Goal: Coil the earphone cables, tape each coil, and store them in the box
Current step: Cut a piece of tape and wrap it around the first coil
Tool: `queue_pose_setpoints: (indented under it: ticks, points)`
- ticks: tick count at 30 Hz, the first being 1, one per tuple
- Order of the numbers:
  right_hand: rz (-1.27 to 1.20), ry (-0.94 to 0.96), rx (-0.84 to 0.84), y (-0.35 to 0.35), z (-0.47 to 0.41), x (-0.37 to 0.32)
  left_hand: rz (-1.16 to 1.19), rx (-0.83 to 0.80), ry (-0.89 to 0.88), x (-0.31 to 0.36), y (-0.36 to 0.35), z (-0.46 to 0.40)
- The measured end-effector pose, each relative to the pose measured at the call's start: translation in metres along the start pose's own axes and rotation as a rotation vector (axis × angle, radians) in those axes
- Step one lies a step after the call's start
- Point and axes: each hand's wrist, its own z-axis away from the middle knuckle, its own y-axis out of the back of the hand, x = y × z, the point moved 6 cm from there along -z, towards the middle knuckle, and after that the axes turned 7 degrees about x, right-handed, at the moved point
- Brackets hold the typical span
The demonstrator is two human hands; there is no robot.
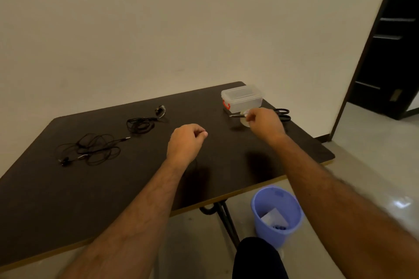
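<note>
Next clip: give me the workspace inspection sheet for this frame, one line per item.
Surface: dark table, light edge trim.
Job's things: two earphone cables, one tangled, one loosely bunched; clear box, lid on, red latch; tape roll mostly hidden by the right hand.
Clutter: scissors beside the box.
Hands: left hand curled, a thin cable hanging below it; right hand curled at the tape roll.
Cables: only the earphones.
Surroundings: blue bin on the floor, plain wall, dark door.

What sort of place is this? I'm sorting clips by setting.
Probably a sparse indoor room, not a workshop: a dark folding table against a bare wall, a glossy tiled floor with a blue bin, and a dark open door.
</note>
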Motion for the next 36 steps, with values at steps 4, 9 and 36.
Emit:
queue_pose_setpoints:
  ticks: [4,9,36]
  points:
    - [0.13,-0.052,0.1,0.034,-0.031,0.053,0.053,-0.058,0.076,0.02,-0.033,-0.018]
    - [0.254,0.021,0.0,0.041,-0.067,0.082,0.144,-0.152,0.227,0.037,-0.087,-0.037]
    - [0.02,0.012,-0.311,-0.008,-0.091,0.112,0.414,-0.227,0.446,0.054,-0.162,-0.081]
